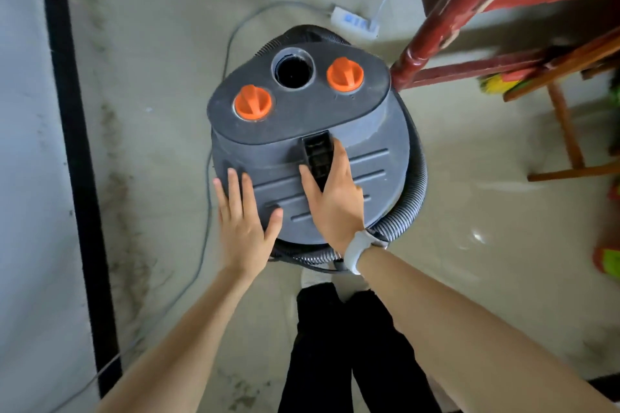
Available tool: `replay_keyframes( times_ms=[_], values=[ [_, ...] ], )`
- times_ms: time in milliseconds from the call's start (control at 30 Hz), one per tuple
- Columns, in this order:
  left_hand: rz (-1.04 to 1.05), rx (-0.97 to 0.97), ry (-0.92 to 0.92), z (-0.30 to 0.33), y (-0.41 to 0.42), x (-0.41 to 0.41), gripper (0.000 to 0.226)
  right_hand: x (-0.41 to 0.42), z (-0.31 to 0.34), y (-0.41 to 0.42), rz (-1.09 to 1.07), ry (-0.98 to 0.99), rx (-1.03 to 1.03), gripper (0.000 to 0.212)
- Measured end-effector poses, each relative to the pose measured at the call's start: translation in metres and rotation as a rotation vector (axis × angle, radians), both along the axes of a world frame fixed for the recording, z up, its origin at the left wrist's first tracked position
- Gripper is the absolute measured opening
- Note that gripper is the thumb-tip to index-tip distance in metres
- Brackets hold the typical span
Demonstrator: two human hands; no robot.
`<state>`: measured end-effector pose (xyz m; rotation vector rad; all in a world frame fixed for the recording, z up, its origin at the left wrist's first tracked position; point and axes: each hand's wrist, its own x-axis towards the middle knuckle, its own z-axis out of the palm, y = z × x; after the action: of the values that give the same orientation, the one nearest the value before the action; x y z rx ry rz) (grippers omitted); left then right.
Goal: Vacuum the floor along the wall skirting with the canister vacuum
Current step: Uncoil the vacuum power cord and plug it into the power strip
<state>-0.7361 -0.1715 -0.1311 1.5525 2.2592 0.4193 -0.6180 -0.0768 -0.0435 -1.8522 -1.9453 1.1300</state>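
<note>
Canister vacuum [302, 151]: two orange knobs [252, 102], one port, two hands on top.

A strip of bare grey concrete floor [141, 84] is left open between the black wall skirting [72, 131] and the dark grey round canister vacuum [369, 157], crossed only by a thin grey cable [209, 198], while the right side is blocked by a red-painted wooden furniture leg [436, 27].
</note>
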Motion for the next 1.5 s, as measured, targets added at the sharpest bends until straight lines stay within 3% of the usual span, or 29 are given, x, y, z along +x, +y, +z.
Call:
replay_keyframes(
  times_ms=[267, 533, 833, 1267, 1500],
  values=[
    [0.003, -0.043, 0.054, 0.001, 0.085, -0.075, 0.082, -0.069, -0.004, 0.083, 0.016, 0.056, 0.044, 0.064],
    [-0.012, -0.217, 0.091, 0.020, 0.187, -0.133, 0.097, -0.121, -0.002, 0.174, -0.038, 0.096, -0.009, 0.064],
    [-0.056, -0.249, 0.105, 0.022, 0.273, -0.187, 0.089, -0.171, 0.001, 0.255, -0.069, 0.036, -0.007, 0.065],
    [-0.059, -0.182, -0.011, 0.018, 0.322, -0.229, 0.093, -0.218, -0.007, 0.308, -0.127, 0.010, 0.046, 0.063],
    [-0.082, -0.061, -0.100, 0.015, 0.310, -0.239, 0.088, -0.203, -0.017, 0.275, -0.080, -0.024, 0.127, 0.067]
  ],
)
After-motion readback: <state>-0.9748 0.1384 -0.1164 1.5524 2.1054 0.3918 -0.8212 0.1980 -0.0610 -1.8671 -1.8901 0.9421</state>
